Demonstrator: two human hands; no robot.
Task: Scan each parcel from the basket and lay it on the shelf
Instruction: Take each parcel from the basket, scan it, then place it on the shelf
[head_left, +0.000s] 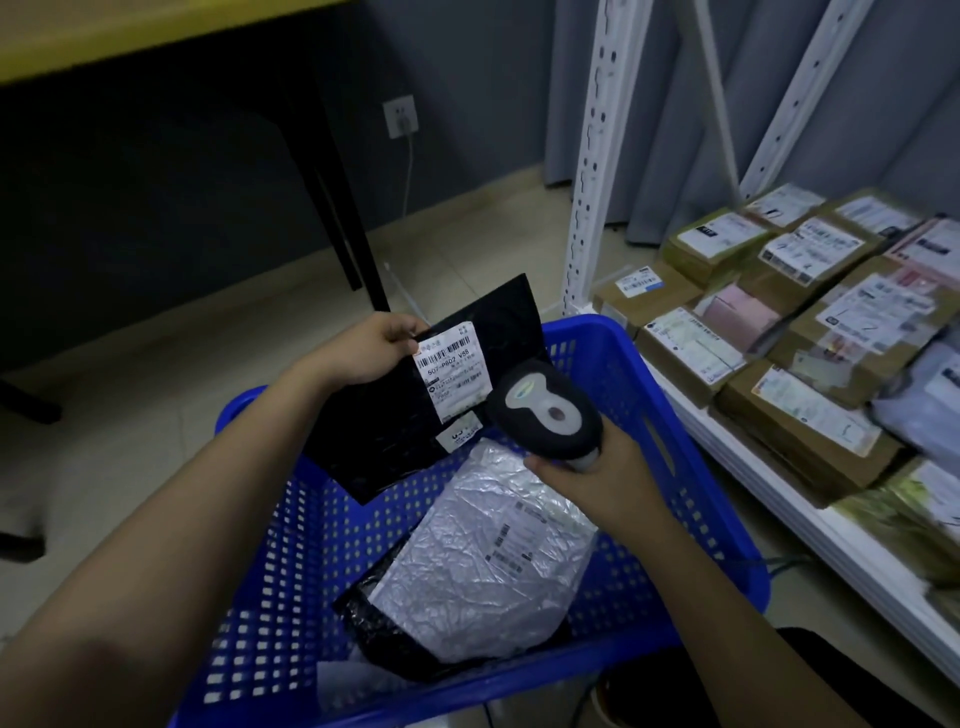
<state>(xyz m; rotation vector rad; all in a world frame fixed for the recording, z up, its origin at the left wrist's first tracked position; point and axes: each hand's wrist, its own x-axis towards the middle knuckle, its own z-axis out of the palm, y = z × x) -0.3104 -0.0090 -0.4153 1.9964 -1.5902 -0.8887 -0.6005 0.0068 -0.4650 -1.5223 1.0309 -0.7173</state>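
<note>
I see my left hand (371, 345) pinching a black bag (415, 395) over the blue basket (691, 467), my right hand (587, 470) gripping the scanner (545, 410) beside its label, many boxes (805, 415) already on the shelf (769, 483) at three o'clock, and a silver bag (483, 561) left.

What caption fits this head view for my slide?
Left hand holds black parcel; right hand aims scanner.

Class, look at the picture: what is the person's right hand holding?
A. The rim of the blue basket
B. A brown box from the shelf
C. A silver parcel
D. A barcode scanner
D: the right hand grips the handle of the barcode scanner, whose head faces the label on the black parcel held by the left hand.
</note>
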